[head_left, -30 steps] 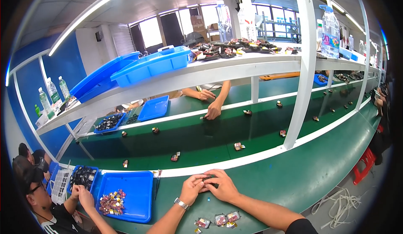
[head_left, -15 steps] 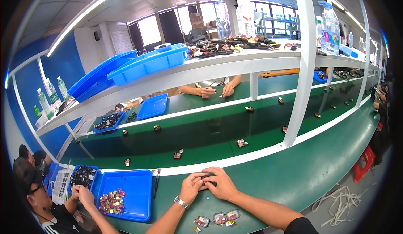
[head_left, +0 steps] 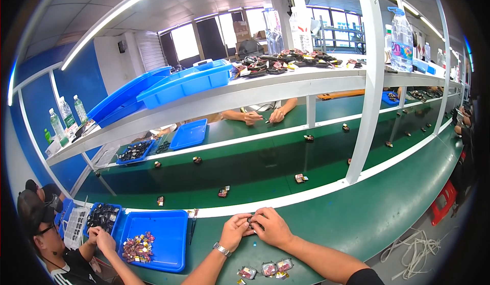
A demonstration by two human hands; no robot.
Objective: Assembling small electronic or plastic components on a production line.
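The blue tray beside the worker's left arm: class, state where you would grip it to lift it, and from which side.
Judging by its shape, grip the blue tray by its raised rim, on the right-hand wall nearest the left hand. That end of the floor is bare; the small parts lie heaped at the far left, so a second hand may be needed there.

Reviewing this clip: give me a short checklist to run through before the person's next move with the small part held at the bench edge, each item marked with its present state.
1. Small dark part pinched between both hands: ok.
2. Left hand and right hand meet over the green bench top: ok.
3. Grip firm on the part: cannot tell, fingers hide it.
4. Three small packaged pieces lie near the forearms, apart from the hands: ok.
5. Large blue plastic tray within left reach; a co-worker's hands sit at its edge: ok.
6. Green conveyor belt carries scattered small parts: ok.
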